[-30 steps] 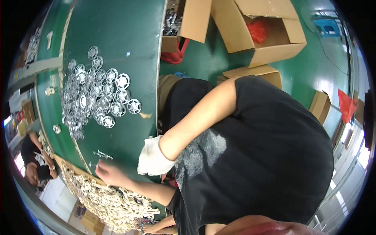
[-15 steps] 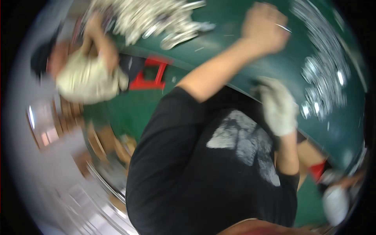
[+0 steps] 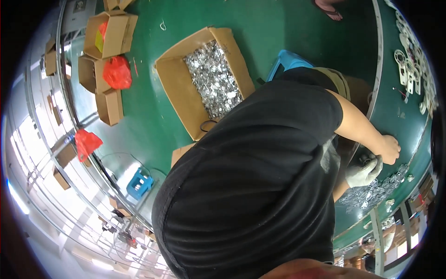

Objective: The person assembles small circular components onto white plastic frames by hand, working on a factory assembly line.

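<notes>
My left hand [image 3: 389, 149], bare, is closed in a loose fist over the dark green table. What its fingers hold, if anything, is hidden. Just beside it, nearer the table's edge, is my right hand [image 3: 364, 173] in a whitish work glove. Its fingers are curled around something dark and greyish that I cannot make out. A spread of thin, shiny metal ring-like pieces [image 3: 377, 192] lies on the table right by the glove. Farther along the table are several flat cream-white pieces with round holes [image 3: 409, 69].
A cardboard box [image 3: 179, 95] full of small silvery pieces [image 3: 211, 76] stands on the green floor behind me. A blue stool [image 3: 289, 61] is close to my body, another blue stool [image 3: 139, 184] farther off. Cartons and red bags [image 3: 117, 72] line the left. Someone's foot [image 3: 331, 10] shows at the top.
The view has swung left, bringing the floor and boxes into sight. My hands now appear at the right, closer together; the bare hand has come down near the gloved one.
</notes>
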A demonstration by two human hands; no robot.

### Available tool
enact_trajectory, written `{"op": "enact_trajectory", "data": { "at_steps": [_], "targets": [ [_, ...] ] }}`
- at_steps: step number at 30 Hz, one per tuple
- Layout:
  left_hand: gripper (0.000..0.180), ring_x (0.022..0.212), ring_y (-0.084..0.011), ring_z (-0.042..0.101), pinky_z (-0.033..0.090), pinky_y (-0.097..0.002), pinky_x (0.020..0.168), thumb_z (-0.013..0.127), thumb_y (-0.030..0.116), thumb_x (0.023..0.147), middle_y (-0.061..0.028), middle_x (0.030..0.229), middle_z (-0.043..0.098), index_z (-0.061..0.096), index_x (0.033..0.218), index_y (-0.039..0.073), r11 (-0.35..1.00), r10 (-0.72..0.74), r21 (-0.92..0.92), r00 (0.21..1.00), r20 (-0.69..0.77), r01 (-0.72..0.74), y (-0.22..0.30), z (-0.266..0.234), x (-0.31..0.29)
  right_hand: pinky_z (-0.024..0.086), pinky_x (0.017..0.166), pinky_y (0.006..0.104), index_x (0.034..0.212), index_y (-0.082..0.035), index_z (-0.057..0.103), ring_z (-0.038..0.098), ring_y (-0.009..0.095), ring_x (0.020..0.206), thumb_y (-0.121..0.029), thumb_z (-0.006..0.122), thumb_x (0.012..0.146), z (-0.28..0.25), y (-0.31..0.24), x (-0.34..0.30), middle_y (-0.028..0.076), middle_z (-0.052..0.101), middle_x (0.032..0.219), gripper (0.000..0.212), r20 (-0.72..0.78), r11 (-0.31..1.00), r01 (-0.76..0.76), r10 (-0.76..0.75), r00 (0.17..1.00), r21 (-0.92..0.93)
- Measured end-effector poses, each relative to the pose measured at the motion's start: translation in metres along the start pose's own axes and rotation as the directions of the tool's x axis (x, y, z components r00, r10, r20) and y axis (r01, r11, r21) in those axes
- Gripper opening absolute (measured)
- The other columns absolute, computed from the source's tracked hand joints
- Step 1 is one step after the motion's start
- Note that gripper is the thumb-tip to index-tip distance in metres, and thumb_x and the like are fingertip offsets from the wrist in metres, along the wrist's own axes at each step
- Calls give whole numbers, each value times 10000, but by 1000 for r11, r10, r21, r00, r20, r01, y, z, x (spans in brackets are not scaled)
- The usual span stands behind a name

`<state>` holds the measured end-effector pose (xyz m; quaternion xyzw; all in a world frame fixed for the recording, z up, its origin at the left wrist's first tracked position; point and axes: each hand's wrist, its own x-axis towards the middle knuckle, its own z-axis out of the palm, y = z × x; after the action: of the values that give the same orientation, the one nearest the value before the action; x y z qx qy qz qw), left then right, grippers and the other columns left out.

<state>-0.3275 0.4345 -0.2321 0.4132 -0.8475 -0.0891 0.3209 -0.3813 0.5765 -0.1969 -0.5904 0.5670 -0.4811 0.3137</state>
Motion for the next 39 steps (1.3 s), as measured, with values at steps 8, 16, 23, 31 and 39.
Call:
{"op": "enact_trajectory", "data": {
  "at_steps": [8, 16, 23, 31, 39],
  "targets": [
    [177, 997, -286, 650, 506, -453, 825, 669, 404, 807, -28, 949, 626, 683, 873, 240, 952, 258, 11, 788, -559, -304, -32, 55, 4, 537, 717, 301, 1203, 16, 684, 639, 173, 773, -148, 616, 1006, 12, -14, -6, 99, 708, 963, 266, -84, 992, -76, 68, 994, -103],
    [498, 1430, -370, 400, 310, -559, 1181, 573, 262, 968, -224, 1499, 469, 533, 1456, 172, 992, 126, -13, 992, 23, -126, -3, 5, 61, 556, 821, 358, 1152, -23, 697, 707, 265, 847, -81, 566, 978, 0, -37, -13, 128, 723, 935, 225, -93, 952, -284, 274, 957, -113],
    [445, 1430, -364, 443, 321, -496, 1188, 541, 258, 994, -203, 1504, 511, 583, 1432, 195, 980, 196, 21, 980, 41, -197, -44, 51, 163, 580, 690, 353, 1102, -32, 684, 720, 269, 751, -23, 589, 939, -15, -40, -6, 124, 714, 862, 188, -161, 985, -167, 160, 974, -32],
    [362, 1356, -350, 524, 436, -465, 1124, 613, 65, 937, -167, 1425, 589, 694, 1280, 146, 960, 262, -130, 960, 95, -249, -43, 28, 150, 578, 655, 361, 1069, -37, 691, 722, 275, 731, -22, 620, 897, -16, -35, -4, 92, 721, 841, 186, -131, 991, -134, 137, 982, 25],
    [334, 1191, -358, 646, 539, -430, 1007, 637, 4, 906, -173, 1284, 680, 676, 1238, 14, 952, 286, -138, 955, 74, -274, -101, -3, 161, 580, 645, 353, 1075, -32, 678, 725, 263, 720, 4, 620, 901, -22, -34, -2, 99, 727, 854, 187, -137, 980, -170, 183, 974, 105]
  ]
}}
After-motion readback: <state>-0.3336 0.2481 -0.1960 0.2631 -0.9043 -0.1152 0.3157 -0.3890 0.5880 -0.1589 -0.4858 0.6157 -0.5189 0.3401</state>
